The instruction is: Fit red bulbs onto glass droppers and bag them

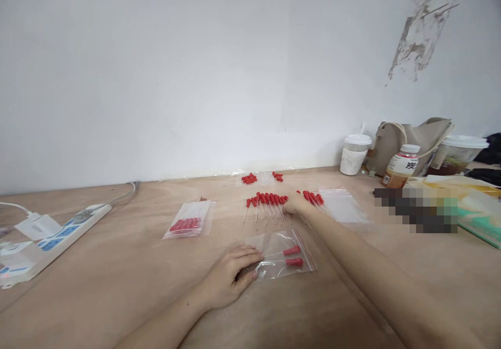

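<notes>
My left hand (pixel 230 273) rests on the near-left end of a clear zip bag (pixel 270 271), fingers stretched out and thumb apart. Inside that bag lie two droppers with red rubber bulbs (pixel 293 262), their bulbs toward the right. Farther back, my right hand (pixel 296 203) reaches into a row of loose red-bulbed droppers (pixel 270 199), thin clear stems pointing toward me. Its fingertips are hidden among them, and whether they grip one I cannot tell. More loose droppers (pixel 313 197) lie just right of that hand.
At left lie a filled bag of droppers (pixel 188 224) and a power strip (pixel 66 234). A flat zip bag (pixel 340 205) is right of the row; bagged red bulbs (pixel 249 178) lie by the wall. Cups, a bottle (pixel 401 166) and a grey bag (pixel 418 135) stand back right.
</notes>
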Motion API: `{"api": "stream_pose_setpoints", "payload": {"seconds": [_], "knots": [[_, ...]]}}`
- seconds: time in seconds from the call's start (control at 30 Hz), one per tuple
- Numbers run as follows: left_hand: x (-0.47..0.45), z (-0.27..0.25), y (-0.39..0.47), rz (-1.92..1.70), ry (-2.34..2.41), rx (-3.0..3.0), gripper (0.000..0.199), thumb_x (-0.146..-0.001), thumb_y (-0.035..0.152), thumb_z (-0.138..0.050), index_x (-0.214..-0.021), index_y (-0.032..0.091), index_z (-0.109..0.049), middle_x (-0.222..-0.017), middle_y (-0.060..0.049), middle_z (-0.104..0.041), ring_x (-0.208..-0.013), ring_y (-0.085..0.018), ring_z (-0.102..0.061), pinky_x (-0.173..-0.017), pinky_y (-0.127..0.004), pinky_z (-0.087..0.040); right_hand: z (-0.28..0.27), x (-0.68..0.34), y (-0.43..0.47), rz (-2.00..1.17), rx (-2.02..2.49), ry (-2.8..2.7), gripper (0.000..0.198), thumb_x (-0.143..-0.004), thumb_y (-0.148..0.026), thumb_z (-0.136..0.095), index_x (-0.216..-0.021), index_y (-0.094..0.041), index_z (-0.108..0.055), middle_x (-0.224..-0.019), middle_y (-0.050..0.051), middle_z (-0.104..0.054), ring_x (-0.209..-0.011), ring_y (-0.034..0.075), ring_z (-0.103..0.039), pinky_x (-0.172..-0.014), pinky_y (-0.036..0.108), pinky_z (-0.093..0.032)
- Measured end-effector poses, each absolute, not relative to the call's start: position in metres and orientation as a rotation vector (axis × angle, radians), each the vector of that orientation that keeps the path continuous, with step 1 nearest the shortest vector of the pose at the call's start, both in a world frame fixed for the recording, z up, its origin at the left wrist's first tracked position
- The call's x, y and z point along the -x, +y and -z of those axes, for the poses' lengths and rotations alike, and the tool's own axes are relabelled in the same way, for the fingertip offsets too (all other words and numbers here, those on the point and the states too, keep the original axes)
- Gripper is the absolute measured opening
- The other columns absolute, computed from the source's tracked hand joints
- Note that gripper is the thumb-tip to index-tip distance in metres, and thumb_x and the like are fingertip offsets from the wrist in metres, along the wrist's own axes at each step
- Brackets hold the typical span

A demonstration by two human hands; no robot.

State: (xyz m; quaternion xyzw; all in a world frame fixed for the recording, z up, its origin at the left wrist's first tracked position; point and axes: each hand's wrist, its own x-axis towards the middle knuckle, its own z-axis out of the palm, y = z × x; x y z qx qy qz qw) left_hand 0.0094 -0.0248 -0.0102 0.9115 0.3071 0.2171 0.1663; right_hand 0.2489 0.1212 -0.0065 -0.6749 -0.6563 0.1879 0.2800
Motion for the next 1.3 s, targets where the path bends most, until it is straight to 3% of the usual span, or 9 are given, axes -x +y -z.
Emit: {"api": "stream_pose_setpoints", "payload": {"seconds": [0.17, 0.27, 0.4, 0.53, 0.63, 1.03, 1.3], "knots": [[-0.010, 0.011, -0.024, -0.624, 0.882, -2.602, 0.035, -0.083, 0.021, -0.046, -0.117, 0.025, -0.050, -0.115, -0.003, -0.056, -0.109, -0.018, -0.046, -0.096, -0.037, -0.034, -0.004, -0.266, 0.111, -0.764, 1.820, -1.610, 0.013, -0.050, -0.008, -0.057, -0.048, -0.017, -0.047, -0.036, -0.002, -0.042, -0.037, 0.012, -0.045, -0.035, 0.021, -0.030], [-0.010, 0.011, -0.024, -0.618, 0.890, -2.603, 0.034, -0.083, 0.021, -0.047, -0.117, 0.025, -0.050, -0.116, -0.004, -0.055, -0.109, -0.019, -0.046, -0.095, -0.038, -0.035, -0.011, -0.280, 0.094, -0.906, 1.683, -1.540, 0.008, -0.059, -0.015, -0.055, -0.066, -0.015, -0.052, -0.043, -0.003, -0.046, -0.036, 0.007, -0.041, -0.034, 0.018, -0.029], [-0.010, 0.010, -0.025, -0.617, 0.907, -2.584, 0.035, -0.083, 0.021, -0.048, -0.117, 0.026, -0.050, -0.116, -0.003, -0.055, -0.109, -0.018, -0.046, -0.095, -0.036, -0.035, -0.007, -0.291, 0.056, -1.035, 1.463, -1.428, 0.045, -0.064, -0.019, -0.052, -0.107, -0.018, -0.041, -0.054, -0.005, -0.051, -0.041, 0.007, -0.047, -0.038, 0.017, -0.035], [-0.010, 0.010, -0.025, -0.609, 0.923, -2.571, 0.035, -0.082, 0.022, -0.048, -0.117, 0.026, -0.050, -0.116, -0.002, -0.055, -0.110, -0.017, -0.046, -0.096, -0.035, -0.035, 0.014, -0.296, 0.022, -1.176, 1.187, -1.245, 0.073, -0.062, -0.024, -0.058, -0.125, -0.022, -0.021, -0.053, -0.008, -0.051, -0.042, 0.011, -0.050, -0.039, 0.020, -0.040], [-0.009, 0.011, -0.025, -0.619, 0.931, -2.564, 0.034, -0.082, 0.021, -0.048, -0.117, 0.026, -0.050, -0.116, -0.002, -0.055, -0.110, -0.017, -0.046, -0.096, -0.036, -0.035, 0.029, -0.297, 0.013, -1.043, 1.146, -1.139, 0.076, -0.064, -0.031, -0.059, -0.127, -0.025, -0.016, -0.055, -0.008, -0.051, -0.041, 0.010, -0.049, -0.037, 0.020, -0.041], [-0.008, 0.012, -0.024, -0.625, 0.957, -2.527, 0.033, -0.083, 0.025, -0.048, -0.116, 0.025, -0.052, -0.115, -0.004, -0.055, -0.109, -0.019, -0.046, -0.094, -0.037, -0.036, 0.039, -0.297, 0.014, -0.805, 1.114, -0.971, 0.069, -0.065, -0.041, -0.061, -0.121, -0.023, -0.024, -0.060, -0.007, -0.050, -0.047, 0.010, -0.050, -0.046, 0.023, -0.045], [-0.007, 0.013, -0.022, -0.617, 0.961, -2.546, 0.033, -0.082, 0.025, -0.048, -0.116, 0.025, -0.052, -0.116, -0.004, -0.054, -0.110, -0.019, -0.045, -0.095, -0.037, -0.035, 0.044, -0.289, 0.011, -0.918, 1.072, -0.946, 0.065, -0.064, -0.042, -0.061, -0.116, -0.023, -0.027, -0.061, -0.006, -0.050, -0.049, 0.011, -0.051, -0.048, 0.025, -0.046]]}}
